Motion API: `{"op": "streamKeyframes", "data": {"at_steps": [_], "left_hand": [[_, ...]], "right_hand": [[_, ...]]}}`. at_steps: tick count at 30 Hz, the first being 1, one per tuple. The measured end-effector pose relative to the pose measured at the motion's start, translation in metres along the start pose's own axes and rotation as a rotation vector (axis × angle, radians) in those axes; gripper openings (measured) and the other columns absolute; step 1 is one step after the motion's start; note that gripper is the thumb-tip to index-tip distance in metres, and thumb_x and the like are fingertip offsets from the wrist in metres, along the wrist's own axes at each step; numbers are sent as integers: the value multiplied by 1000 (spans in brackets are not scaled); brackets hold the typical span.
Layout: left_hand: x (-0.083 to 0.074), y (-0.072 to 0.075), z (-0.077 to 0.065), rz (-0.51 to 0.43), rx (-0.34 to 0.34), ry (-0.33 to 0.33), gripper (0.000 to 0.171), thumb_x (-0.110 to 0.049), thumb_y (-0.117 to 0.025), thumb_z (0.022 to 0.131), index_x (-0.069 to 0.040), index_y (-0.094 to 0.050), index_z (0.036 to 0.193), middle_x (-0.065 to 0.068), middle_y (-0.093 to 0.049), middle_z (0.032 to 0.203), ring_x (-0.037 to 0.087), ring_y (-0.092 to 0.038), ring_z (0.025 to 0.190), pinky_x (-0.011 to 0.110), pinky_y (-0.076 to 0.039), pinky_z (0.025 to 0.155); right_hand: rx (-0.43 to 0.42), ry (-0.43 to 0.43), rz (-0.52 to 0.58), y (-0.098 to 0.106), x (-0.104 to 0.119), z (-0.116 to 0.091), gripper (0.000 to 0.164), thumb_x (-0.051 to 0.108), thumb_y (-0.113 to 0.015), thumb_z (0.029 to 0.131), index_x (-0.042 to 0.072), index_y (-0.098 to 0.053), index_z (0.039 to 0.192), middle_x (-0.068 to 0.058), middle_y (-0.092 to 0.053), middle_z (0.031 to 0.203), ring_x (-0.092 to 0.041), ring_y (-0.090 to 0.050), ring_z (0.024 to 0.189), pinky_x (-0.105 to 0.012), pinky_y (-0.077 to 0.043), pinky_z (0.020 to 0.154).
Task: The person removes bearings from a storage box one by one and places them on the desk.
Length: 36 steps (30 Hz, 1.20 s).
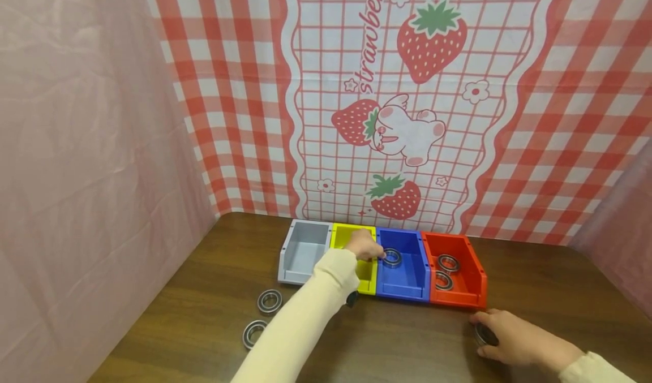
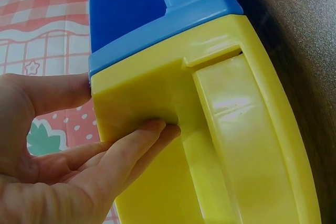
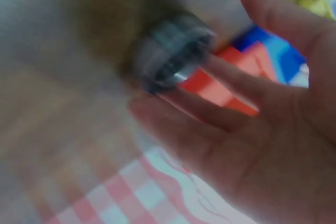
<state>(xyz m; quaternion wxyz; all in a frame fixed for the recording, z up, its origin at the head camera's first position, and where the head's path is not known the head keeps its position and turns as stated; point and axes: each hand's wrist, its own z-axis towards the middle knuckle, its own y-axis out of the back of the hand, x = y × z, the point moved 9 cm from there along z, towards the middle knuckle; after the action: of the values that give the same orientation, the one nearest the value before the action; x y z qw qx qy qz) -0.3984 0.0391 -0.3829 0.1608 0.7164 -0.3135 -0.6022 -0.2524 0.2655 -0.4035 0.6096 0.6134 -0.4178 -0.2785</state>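
Note:
At the wall between the yellow bin (image 1: pixel 368 284) and the blue bin (image 1: pixel 404 289) is my left hand (image 1: pixel 363 244). In the left wrist view its fingers (image 2: pixel 131 153) press the yellow inner side, with the thumb at the far edge by the blue bin. One bearing (image 1: pixel 391 258) lies in the blue bin beside the fingertips. My right hand (image 1: pixel 522 338) reaches over a metal bearing (image 1: pixel 485 335) in front of the red bin (image 1: pixel 458 298). In the blurred right wrist view, fairly straight fingers touch the tilted bearing (image 3: pixel 173 51); the thumb stands apart.
Two bearings (image 1: pixel 448 263) sit inside the red bin. A grey bin (image 1: pixel 304 253) ends the row at the left. On the wooden table (image 1: pixel 407 349), two more bearings (image 1: pixel 269 302) lie left of my left sleeve. A strawberry-print cloth (image 1: pixel 387 117) hangs behind the bins.

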Motion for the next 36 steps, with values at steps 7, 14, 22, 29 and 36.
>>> {"op": "streamKeyframes", "data": {"at_steps": [7, 14, 22, 29, 36], "left_hand": [[5, 8, 2, -27, 13, 20, 35, -10, -77, 79, 7, -61, 104, 6, -48, 67, 13, -38, 49, 26, -41, 55], [11, 17, -1, -18, -16, 24, 42, -12, -78, 77, 8, -61, 111, 13, -63, 92, 16, -51, 61, 26, -49, 60], [12, 13, 3, -4, -16, 24, 26, -14, -78, 78, 3, -63, 90, 4, -49, 63, 12, -41, 48, 23, -41, 52], [5, 6, -3, 30, -27, 21, 31, -17, -79, 78, 3, -64, 97, 9, -61, 82, 16, -52, 59, 27, -51, 60], [0, 6, -7, 38, -62, 3, 40, -16, -81, 75, 4, -65, 105, 11, -66, 93, 16, -56, 67, 29, -56, 67]], "right_hand": [[130, 69, 167, 32, 34, 28, 37, 31, -71, 85, 0, -67, 104, -5, -71, 97, -16, -66, 84, -34, -55, 70], [-70, 175, 84, 71, 75, 67, 37, 33, -70, 85, 1, -70, 103, -7, -73, 96, -16, -67, 81, -30, -56, 70], [-29, 83, 131, 85, 91, 96, 37, 23, -73, 83, 1, -68, 111, -12, -72, 108, -26, -68, 97, -40, -57, 82], [-34, 68, 134, 93, 92, 112, 41, 10, -78, 75, 1, -66, 113, -13, -70, 111, -29, -67, 99, -43, -56, 85], [-15, -15, 156, 92, 80, 137, 42, 18, -76, 79, -1, -64, 115, -20, -69, 112, -34, -66, 103, -45, -55, 86]]}}
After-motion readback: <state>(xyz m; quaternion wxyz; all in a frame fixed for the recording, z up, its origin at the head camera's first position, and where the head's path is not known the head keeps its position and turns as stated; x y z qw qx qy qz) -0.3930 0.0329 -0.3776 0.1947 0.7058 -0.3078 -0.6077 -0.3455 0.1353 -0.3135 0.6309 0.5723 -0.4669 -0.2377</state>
